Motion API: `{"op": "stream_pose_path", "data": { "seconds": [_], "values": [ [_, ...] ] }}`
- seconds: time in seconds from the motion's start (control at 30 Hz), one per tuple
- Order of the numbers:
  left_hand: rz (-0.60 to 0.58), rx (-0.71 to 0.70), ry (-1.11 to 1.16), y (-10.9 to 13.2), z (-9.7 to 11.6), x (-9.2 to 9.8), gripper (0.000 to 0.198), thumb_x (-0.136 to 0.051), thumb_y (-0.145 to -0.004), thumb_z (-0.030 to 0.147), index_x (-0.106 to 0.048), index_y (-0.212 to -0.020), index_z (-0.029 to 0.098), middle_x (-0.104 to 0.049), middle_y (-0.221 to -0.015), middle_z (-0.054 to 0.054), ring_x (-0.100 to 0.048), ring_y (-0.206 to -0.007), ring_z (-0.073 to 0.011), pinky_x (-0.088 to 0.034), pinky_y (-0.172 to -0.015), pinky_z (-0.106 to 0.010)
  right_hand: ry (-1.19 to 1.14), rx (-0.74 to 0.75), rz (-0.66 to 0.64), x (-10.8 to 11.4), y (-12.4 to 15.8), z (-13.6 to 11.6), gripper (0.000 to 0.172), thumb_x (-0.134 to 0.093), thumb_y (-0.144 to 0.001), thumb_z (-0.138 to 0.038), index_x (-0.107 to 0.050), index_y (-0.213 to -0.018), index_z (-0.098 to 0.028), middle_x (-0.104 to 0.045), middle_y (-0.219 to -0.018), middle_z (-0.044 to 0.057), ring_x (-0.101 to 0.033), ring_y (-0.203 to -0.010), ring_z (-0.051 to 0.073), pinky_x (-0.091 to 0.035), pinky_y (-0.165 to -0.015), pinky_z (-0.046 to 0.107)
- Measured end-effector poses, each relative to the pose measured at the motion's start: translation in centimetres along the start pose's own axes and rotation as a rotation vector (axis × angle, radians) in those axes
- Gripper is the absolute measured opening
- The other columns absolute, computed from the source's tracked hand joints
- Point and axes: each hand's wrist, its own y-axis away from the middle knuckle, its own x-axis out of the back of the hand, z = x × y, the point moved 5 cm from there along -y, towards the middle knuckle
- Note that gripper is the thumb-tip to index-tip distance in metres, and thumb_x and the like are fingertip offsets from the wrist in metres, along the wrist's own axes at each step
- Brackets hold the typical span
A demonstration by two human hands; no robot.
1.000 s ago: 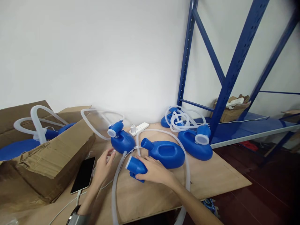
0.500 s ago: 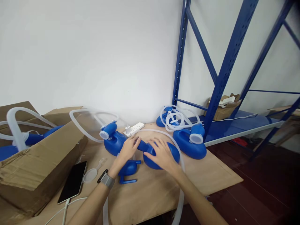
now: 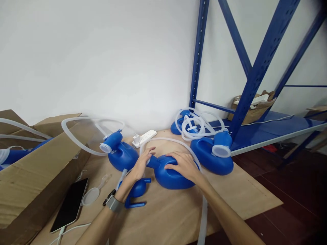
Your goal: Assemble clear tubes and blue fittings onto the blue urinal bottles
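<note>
A blue plastic bottle (image 3: 171, 178) with an angled neck lies on the wooden tabletop (image 3: 230, 200). My right hand (image 3: 184, 165) rests on top of its body, fingers curled over it. My left hand (image 3: 141, 165) is at the bottle's neck, fingers and thumb closed loosely around it where a white tube (image 3: 176, 141) arcs past. A smaller blue funnel-like piece (image 3: 136, 191) lies just under my left wrist, which wears a watch. A clear round lid (image 3: 90, 196) lies to the left of it.
Two more blue bottles (image 3: 122, 156) (image 3: 213, 158) with tubes flank the held one, and a third sits behind under coiled tubing (image 3: 194, 126). A power strip (image 3: 144, 137) lies at the wall. A phone (image 3: 68, 205) and a cardboard box (image 3: 38, 177) are left, blue shelving (image 3: 255, 78) right.
My right hand let go of the small blue piece and moved onto the bottle's body. My left hand moved from the table to the bottle's neck. The view shifted slightly.
</note>
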Motion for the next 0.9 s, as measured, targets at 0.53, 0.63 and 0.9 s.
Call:
{"op": "stream_pose_path", "data": {
  "seconds": [0.53,0.63,0.9],
  "values": [
    [0.073,0.053,-0.199,3.1,2.1,3.7,0.071,-0.048,-0.100,0.059,-0.037,-0.160,0.024,-0.031,-0.171,-0.011,-0.025,-0.159,-0.0295,-0.021,-0.129,-0.049,-0.039,0.070,0.095,0.0,-1.0,0.8,0.041,-0.079,-0.084,-0.049,-0.076,-0.116,-0.023,-0.079,-0.119,0.010,-0.072,-0.113,0.034,-0.053,-0.102,0.052],
    [0.196,0.062,-0.313,7.5,1.9,6.0,0.054,-0.045,-0.102,0.052,-0.052,-0.147,0.023,-0.056,-0.152,-0.013,-0.051,-0.141,-0.0296,-0.034,-0.123,-0.050,-0.033,0.163,0.242,0.7,-0.8,0.2,0.038,-0.076,-0.086,-0.050,-0.077,-0.112,-0.022,-0.078,-0.118,0.011,-0.071,-0.113,0.034,-0.053,-0.102,0.052],
    [0.367,0.253,-0.833,20.9,-6.2,10.8,0.053,-0.044,-0.098,0.044,-0.057,-0.145,0.021,-0.058,-0.147,-0.016,-0.050,-0.137,-0.0369,-0.044,-0.111,-0.060,-0.180,0.316,0.090,-1.8,2.4,-10.2,0.018,-0.060,-0.102,-0.032,-0.075,-0.107,-0.024,-0.078,-0.101,0.007,-0.072,-0.094,0.024,-0.058,-0.085,0.038]
  ]
}}
